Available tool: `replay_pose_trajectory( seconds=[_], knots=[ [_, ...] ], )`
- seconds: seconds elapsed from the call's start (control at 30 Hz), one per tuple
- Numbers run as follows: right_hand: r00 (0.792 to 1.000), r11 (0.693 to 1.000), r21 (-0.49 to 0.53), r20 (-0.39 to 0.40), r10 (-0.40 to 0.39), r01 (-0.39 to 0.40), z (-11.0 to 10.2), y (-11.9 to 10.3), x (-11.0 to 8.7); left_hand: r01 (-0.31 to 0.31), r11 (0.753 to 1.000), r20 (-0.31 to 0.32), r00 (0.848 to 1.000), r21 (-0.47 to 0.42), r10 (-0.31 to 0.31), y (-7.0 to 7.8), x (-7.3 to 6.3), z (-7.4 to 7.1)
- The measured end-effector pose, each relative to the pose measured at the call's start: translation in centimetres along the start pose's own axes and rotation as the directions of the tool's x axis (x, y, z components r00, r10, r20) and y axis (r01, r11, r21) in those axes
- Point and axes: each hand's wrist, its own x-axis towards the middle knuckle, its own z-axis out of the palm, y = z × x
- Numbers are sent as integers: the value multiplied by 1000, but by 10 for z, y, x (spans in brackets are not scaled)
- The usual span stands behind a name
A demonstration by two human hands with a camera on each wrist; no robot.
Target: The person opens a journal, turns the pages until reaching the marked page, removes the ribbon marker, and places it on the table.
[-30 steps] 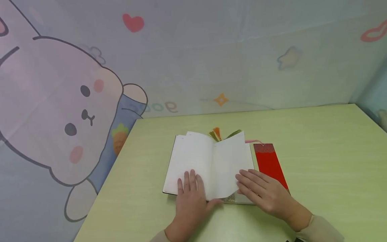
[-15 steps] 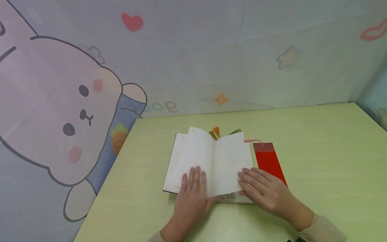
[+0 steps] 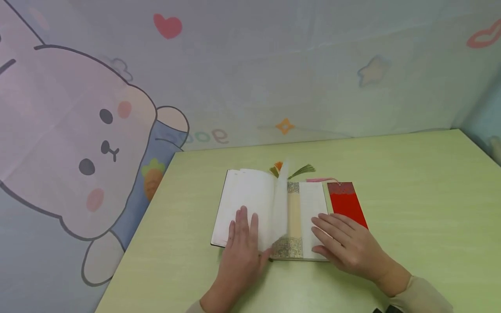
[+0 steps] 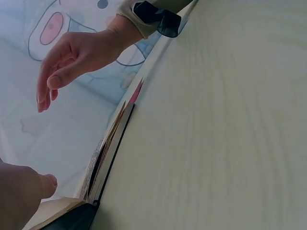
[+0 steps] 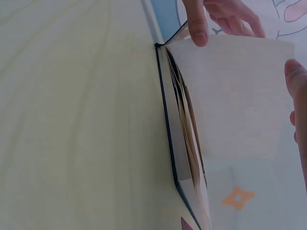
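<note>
An open book (image 3: 250, 191) with blank-looking white pages lies on the table, its dark cover showing at the edges. One page (image 3: 280, 200) stands nearly upright by the spine. My left hand (image 3: 240, 248) lies over the lower left page, fingers straight. Over the right page and its outer edge is my right hand (image 3: 348, 243), fingers extended together and holding nothing; the left wrist view shows it raised with relaxed fingers. A cream bookmark (image 3: 295, 213) with patterned ends lies on the right page. The right wrist view shows the raised page (image 5: 235, 96) between both hands.
A red bookmark (image 3: 346, 202) lies right of the book, partly under my right hand, with a pink cord (image 3: 322, 179). A green tassel (image 3: 303, 170) and an orange tassel (image 3: 278, 165) stick out past the book's top. Behind the pale green table (image 3: 422, 182) hangs a cartoon-printed cloth (image 3: 250, 69).
The page that covered the right side has swung up toward the left, uncovering the cream bookmark. My left hand has shifted slightly left; the right hand has drifted slightly right.
</note>
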Motion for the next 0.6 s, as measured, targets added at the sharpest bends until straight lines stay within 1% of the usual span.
replay_pose_trajectory(
  seconds=[0.1,0.13,0.2,0.3,0.37,0.47,0.6],
  knots=[
    [1000,1000,-6,20,15,-15,0,1,-2,19,1000,-34,999,1,-19,0,0,0],
    [999,1000,-6,26,20,-20,0,1,-3,21,1000,-54,998,-3,-21,-1,1,0],
    [999,1000,-4,34,29,-28,0,2,-4,11,1000,-116,993,0,-11,-2,3,2],
    [997,999,1,55,46,-46,1,2,-6,-27,1000,-224,974,16,30,-6,5,4],
    [996,998,3,68,58,-58,2,2,-7,-46,998,-265,962,48,57,-8,5,5],
    [993,997,7,87,75,-76,3,2,-11,-42,992,-242,968,123,71,-9,2,4],
    [988,995,7,120,101,-102,4,1,-17,-11,977,-156,987,212,45,-9,-2,2]
  ],
)
